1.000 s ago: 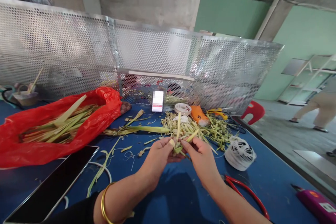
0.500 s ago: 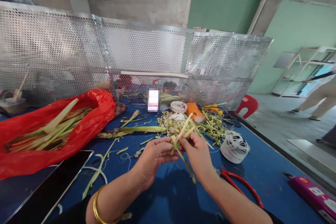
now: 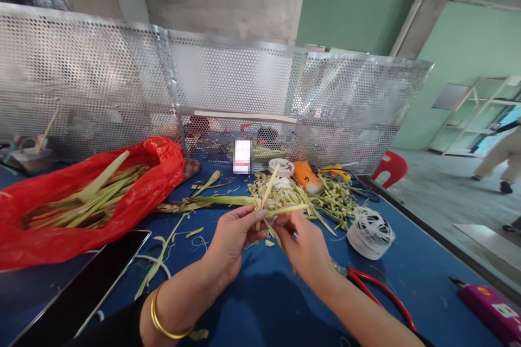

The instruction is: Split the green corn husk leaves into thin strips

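My left hand (image 3: 232,236), with a gold bangle on its wrist, pinches a small knot of pale green leaf strips (image 3: 268,190) over the middle of the blue table. One strip points up and another reaches to the right. On the right side of the knot, my right hand (image 3: 303,238) has its fingers closed on a strip that slants down between the hands. Its fingertips are partly hidden. Behind the hands lies a heap of cut leaf pieces (image 3: 334,203).
A red plastic bag (image 3: 163,173) of long leaves and a dark tablet (image 3: 85,287) lie left. White twine (image 3: 370,236), red-handled pliers (image 3: 382,287) and a purple tool (image 3: 488,309) are right. Behind stands a perforated metal screen (image 3: 240,76); a person (image 3: 500,154) is far right.
My right hand has shifted slightly away from my left. One strip now stretches out to the right, and the upright strip leans less. The camera view has turned slightly left.
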A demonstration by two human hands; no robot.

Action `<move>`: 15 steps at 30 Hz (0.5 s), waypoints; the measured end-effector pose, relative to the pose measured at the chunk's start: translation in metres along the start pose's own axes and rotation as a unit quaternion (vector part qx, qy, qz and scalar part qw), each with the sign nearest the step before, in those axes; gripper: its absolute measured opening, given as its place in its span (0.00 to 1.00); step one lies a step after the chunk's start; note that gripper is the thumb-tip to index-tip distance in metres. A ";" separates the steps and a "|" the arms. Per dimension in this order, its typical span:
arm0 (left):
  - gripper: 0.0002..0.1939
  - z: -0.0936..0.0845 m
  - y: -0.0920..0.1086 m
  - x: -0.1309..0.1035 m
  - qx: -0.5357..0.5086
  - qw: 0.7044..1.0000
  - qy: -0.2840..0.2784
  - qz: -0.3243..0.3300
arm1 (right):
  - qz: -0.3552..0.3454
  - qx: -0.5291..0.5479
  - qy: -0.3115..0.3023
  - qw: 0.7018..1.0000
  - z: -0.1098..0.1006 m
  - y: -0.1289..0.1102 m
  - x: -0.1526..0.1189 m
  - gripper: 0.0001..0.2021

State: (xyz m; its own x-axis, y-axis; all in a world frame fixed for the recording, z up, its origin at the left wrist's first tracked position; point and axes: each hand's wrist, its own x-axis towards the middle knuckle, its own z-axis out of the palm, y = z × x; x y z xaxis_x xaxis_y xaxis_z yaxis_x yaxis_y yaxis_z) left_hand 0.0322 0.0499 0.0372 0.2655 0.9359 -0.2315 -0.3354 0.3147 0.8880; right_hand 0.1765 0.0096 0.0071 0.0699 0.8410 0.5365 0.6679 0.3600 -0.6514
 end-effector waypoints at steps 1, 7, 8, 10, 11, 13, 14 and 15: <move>0.09 0.000 0.001 0.000 -0.005 1.000 0.009 0.000 | -0.075 -0.056 -0.003 0.996 -0.001 0.000 -0.001 0.05; 0.11 0.000 -0.004 -0.002 0.001 1.000 0.015 0.009 | -0.356 -0.241 0.042 0.902 -0.005 0.001 -0.004 0.11; 0.11 0.000 -0.006 -0.002 0.012 1.000 0.008 0.015 | -0.371 -0.253 0.032 0.893 -0.006 0.000 -0.004 0.12; 0.10 0.000 -0.009 -0.002 0.045 0.999 -0.009 0.029 | -0.375 -0.259 0.031 0.890 -0.009 -0.002 -0.003 0.12; 0.09 0.000 -0.011 -0.002 0.066 0.997 -0.020 0.034 | -0.364 -0.254 0.044 0.895 -0.009 -0.004 -0.003 0.12; 0.07 -0.001 -0.013 -0.002 0.108 0.992 -0.047 0.036 | -0.334 -0.235 0.065 0.910 -0.010 -0.007 0.000 0.11; 0.07 -0.001 -0.014 -0.002 0.124 0.990 -0.059 0.034 | -0.320 -0.224 0.068 0.918 -0.010 -0.007 0.001 0.11; 0.07 -0.001 -0.014 -0.002 0.136 0.988 -0.071 0.032 | -0.303 -0.214 0.063 0.926 -0.010 -0.007 0.002 0.10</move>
State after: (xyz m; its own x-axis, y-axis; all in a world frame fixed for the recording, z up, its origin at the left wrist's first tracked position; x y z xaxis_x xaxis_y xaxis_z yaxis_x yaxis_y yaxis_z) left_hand 0.0358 0.0438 0.0249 0.3820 0.9148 -0.1314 -0.1057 0.1845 0.9771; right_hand 0.1794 0.0043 0.0185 -0.3463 0.4721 0.8107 0.8434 0.5350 0.0487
